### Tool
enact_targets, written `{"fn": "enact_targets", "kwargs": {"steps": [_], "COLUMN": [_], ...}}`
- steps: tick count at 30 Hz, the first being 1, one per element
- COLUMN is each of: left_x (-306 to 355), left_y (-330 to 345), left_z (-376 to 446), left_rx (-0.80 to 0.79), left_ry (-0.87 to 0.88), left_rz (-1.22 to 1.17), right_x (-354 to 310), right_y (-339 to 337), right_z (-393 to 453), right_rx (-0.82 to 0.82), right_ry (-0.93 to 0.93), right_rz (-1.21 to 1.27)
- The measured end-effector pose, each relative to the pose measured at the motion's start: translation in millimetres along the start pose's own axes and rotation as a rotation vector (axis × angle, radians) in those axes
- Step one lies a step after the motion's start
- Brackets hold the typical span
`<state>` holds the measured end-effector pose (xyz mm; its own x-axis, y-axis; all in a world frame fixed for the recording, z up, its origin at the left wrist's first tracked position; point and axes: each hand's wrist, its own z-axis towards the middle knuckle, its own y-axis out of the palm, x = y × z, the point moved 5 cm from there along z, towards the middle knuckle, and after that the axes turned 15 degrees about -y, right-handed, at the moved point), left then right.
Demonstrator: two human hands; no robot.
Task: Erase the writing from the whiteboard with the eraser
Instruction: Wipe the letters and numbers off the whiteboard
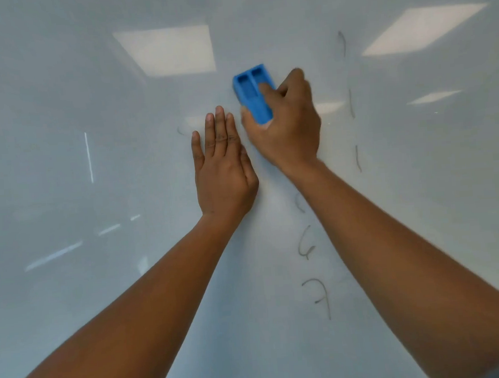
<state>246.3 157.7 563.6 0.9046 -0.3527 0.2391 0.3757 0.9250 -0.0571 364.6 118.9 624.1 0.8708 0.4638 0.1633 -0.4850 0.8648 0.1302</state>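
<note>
Your right hand (285,121) grips the eraser (254,92) on the whiteboard (101,287); left hand (221,164) flat, released. Middle looks wiped; marks (316,296) remain at 5 and 2 o'clock.

Reflected ceiling lights are the only things here apart from the job itself. One large pale light panel reflection (165,51) shows above and to the left of the left-hand fingers (220,126). A second large panel reflection (423,29) lies well to the right of the right-hand fingers (266,91) and higher. A smaller, fainter panel reflection (433,96) sits far right of those fingers, at about their level. Well left of the left-hand fingers stands a thin upright white streak (89,157), and below it slanted bright dashes (55,255) trail toward the lower left.
</note>
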Motion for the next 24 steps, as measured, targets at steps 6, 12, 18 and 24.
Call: {"fn": "enact_targets", "kwargs": {"steps": [6, 12, 18, 24], "left_x": [-2, -1, 1, -3], "left_y": [0, 0, 1, 2], "left_z": [-4, -6, -11, -25], "left_rx": [0.000, 0.007, 0.000, -0.003], "left_ry": [-0.011, -0.036, -0.050, -0.039], "left_rz": [0.015, 0.019, 0.021, 0.020], "right_x": [11, 44, 3, 32], "right_y": [-19, -29, -12, -40], "right_z": [-83, -60, -70, -129], "right_rx": [0.063, 0.128, 0.001, 0.075], "right_ry": [0.046, 0.228, 0.032, 0.173], "right_rz": [-0.083, -0.098, -0.074, -0.079]}}
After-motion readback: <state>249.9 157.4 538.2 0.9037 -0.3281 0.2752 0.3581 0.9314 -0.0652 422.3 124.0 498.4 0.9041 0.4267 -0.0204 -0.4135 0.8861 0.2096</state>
